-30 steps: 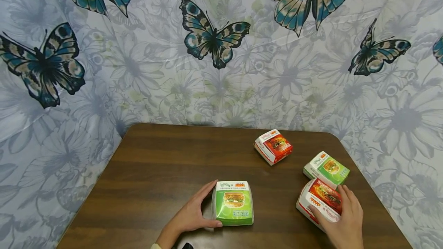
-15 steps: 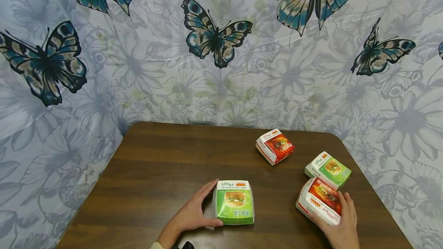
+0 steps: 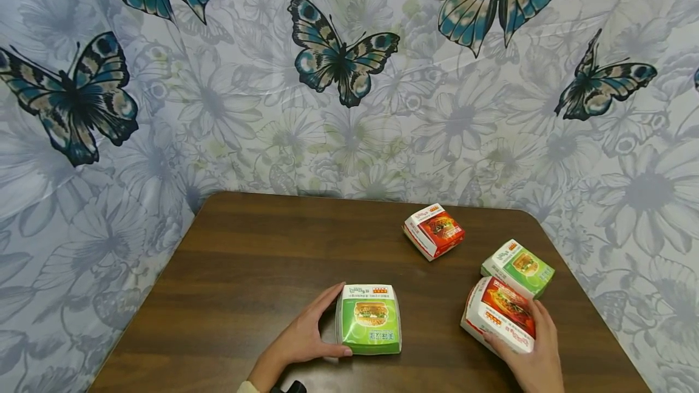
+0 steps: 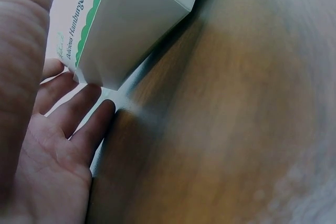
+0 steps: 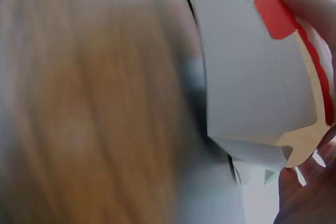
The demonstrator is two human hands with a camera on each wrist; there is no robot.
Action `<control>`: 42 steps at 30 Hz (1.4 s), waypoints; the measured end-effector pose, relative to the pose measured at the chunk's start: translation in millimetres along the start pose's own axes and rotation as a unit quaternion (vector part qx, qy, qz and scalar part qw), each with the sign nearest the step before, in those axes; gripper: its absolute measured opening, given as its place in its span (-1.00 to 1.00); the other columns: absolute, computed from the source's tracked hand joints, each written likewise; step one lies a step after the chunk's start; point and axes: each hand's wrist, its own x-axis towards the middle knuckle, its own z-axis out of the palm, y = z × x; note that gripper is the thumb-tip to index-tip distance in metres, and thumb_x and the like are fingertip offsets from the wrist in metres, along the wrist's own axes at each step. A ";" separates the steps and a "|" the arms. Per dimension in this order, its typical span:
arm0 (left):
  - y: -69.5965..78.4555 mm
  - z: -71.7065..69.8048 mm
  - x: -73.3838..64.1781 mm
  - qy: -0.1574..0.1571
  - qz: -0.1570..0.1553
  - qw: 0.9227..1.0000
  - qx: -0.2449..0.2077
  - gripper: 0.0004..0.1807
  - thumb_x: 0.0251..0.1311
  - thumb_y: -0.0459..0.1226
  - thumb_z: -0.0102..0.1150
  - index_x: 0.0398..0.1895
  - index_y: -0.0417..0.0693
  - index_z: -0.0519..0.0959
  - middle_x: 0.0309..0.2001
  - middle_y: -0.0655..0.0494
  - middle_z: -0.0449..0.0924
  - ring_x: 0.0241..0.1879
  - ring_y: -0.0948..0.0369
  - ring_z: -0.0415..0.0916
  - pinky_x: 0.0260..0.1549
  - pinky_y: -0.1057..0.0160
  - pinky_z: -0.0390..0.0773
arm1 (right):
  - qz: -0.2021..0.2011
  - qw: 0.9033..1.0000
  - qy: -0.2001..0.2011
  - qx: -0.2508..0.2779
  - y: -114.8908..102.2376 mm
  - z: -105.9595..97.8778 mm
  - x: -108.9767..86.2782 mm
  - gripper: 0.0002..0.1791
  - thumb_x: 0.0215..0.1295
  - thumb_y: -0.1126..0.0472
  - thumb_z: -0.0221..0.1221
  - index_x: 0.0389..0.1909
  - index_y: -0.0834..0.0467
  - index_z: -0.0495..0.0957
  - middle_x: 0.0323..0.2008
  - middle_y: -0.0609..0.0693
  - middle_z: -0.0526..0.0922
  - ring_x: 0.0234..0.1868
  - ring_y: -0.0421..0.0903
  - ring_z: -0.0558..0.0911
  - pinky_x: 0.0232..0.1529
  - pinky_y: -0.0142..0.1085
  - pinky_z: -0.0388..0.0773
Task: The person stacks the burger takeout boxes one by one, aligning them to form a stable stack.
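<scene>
My left hand (image 3: pixel 306 332) holds a green and white hamburger box (image 3: pixel 370 320) by its left side, thumb at the near corner and fingers at the far one. The left wrist view shows the fingertips against the white side of that box (image 4: pixel 136 24). On the right, my right hand (image 3: pixel 532 347) grips a red and white hamburger box (image 3: pixel 505 314), thumb and fingers on opposite sides. The right wrist view shows this box's pale side (image 5: pixel 252 66) with a red tab. Whether its underside touches the table cannot be told.
Just behind the gripped red box lies a smaller green box (image 3: pixel 521 265), partly covered by it. Farther back, a small red box (image 3: pixel 434 229) sits near the far edge of the brown wooden table (image 3: pixel 262 247). A butterfly-print cloth (image 3: pixel 349 150) hangs behind.
My right hand has shifted slightly left and away from me together with the red box, its grip tightened round the sides. The left hand and its green box stay put.
</scene>
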 end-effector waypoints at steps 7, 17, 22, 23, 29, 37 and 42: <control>0.6 -0.1 -0.3 -0.002 -0.002 1.000 0.001 0.31 -0.11 0.23 0.60 0.68 0.20 0.03 0.63 0.12 0.07 0.56 0.01 0.11 0.36 -0.27 0.32 | -0.045 0.999 0.008 0.008 -25.7 13.0 1.6 0.29 -0.14 0.28 0.64 0.63 0.09 0.10 0.58 0.22 0.07 0.57 0.13 0.06 0.39 -0.56 -0.13; -0.7 0.1 0.7 0.001 0.002 1.000 0.005 0.31 -0.11 0.23 0.60 0.68 0.19 0.04 0.63 0.13 0.08 0.57 0.01 0.11 0.37 -0.26 0.32 | -0.155 0.987 -0.011 0.043 -73.0 35.1 1.7 0.30 -0.28 0.32 0.68 0.58 0.10 0.22 0.55 0.19 0.14 0.49 -0.38 0.07 0.29 -0.72 -0.01; -1.1 0.2 0.2 0.001 0.003 1.000 0.002 0.31 -0.10 0.23 0.60 0.68 0.20 0.04 0.63 0.17 0.08 0.56 0.02 0.11 0.37 -0.25 0.32 | -0.193 0.979 -0.033 0.062 -93.0 47.2 -1.6 0.31 -0.30 0.28 0.70 0.58 0.08 0.22 0.56 0.12 0.15 0.51 -0.37 0.06 0.32 -0.71 0.02; -1.2 0.1 0.2 0.001 0.003 1.000 0.002 0.31 -0.10 0.23 0.60 0.68 0.20 0.03 0.63 0.18 0.08 0.56 0.02 0.11 0.37 -0.25 0.32 | -0.195 0.978 -0.040 0.066 -96.4 49.8 -2.7 0.31 -0.29 0.26 0.70 0.58 0.06 0.22 0.57 0.11 0.14 0.51 -0.37 0.06 0.32 -0.70 0.03; -1.6 -0.1 1.4 0.005 0.010 1.000 0.008 0.31 -0.12 0.24 0.60 0.68 0.18 0.05 0.63 0.19 0.09 0.57 0.05 0.12 0.39 -0.21 0.31 | -0.201 0.972 -0.081 0.088 -114.0 64.2 -9.7 0.28 -0.25 0.16 0.71 0.58 0.00 0.22 0.58 0.01 0.13 0.50 -0.34 0.12 0.31 -0.67 0.05; -1.4 0.3 0.8 0.011 0.005 1.000 0.006 0.30 -0.13 0.24 0.61 0.66 0.18 0.09 0.61 0.22 0.12 0.55 0.05 0.15 0.40 -0.19 0.31 | -0.206 0.965 -0.125 0.103 -132.6 77.9 -16.6 0.24 -0.16 0.04 0.69 0.58 -0.11 0.20 0.59 -0.10 0.11 0.49 -0.26 0.18 0.30 -0.67 0.03; -1.4 0.9 0.0 0.010 -0.001 1.000 0.001 0.29 -0.14 0.24 0.61 0.66 0.19 0.10 0.60 0.20 0.12 0.54 0.04 0.16 0.39 -0.21 0.31 | -0.220 0.959 -0.145 0.101 -139.0 86.8 -20.5 0.22 -0.12 -0.03 0.67 0.59 -0.10 0.19 0.60 -0.08 0.09 0.52 -0.21 0.18 0.33 -0.66 0.05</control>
